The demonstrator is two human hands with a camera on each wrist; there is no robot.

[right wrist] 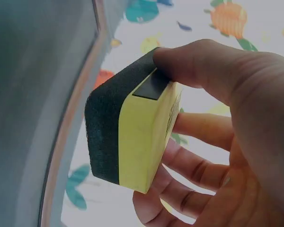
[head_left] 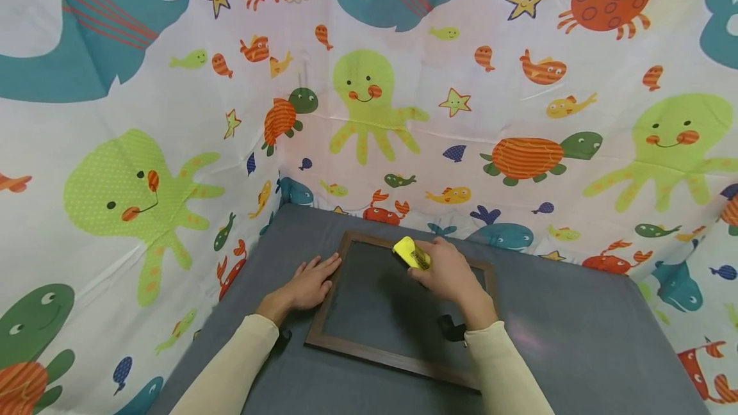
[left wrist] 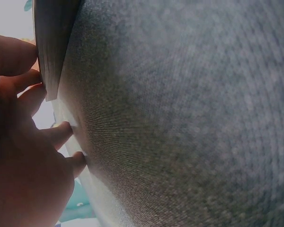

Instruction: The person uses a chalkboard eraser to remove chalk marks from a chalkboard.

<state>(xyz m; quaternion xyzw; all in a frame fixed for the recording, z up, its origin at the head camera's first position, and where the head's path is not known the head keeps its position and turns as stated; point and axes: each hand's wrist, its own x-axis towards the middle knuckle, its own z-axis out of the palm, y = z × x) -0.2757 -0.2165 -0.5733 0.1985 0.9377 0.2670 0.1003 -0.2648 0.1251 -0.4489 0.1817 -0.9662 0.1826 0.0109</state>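
Observation:
A small chalkboard (head_left: 369,300) with a brown wooden frame (head_left: 398,360) lies flat on the grey cloth surface. My right hand (head_left: 452,274) holds a yellow board eraser (head_left: 412,253) above the far part of the board. In the right wrist view the eraser (right wrist: 137,137) has a dark felt side turned toward the board, with the thumb on one edge and the fingers along the other. At the frame's left edge rests my left hand (head_left: 308,284), fingers extended. The left wrist view has fingertips against the frame's side (left wrist: 54,47) and others on the cloth.
Fabric walls (head_left: 369,114) printed with sea animals stand behind and on both sides. Grey cloth (head_left: 576,338) extends right of the board. A black wrist device (head_left: 451,328) hangs beneath the right wrist, over the board.

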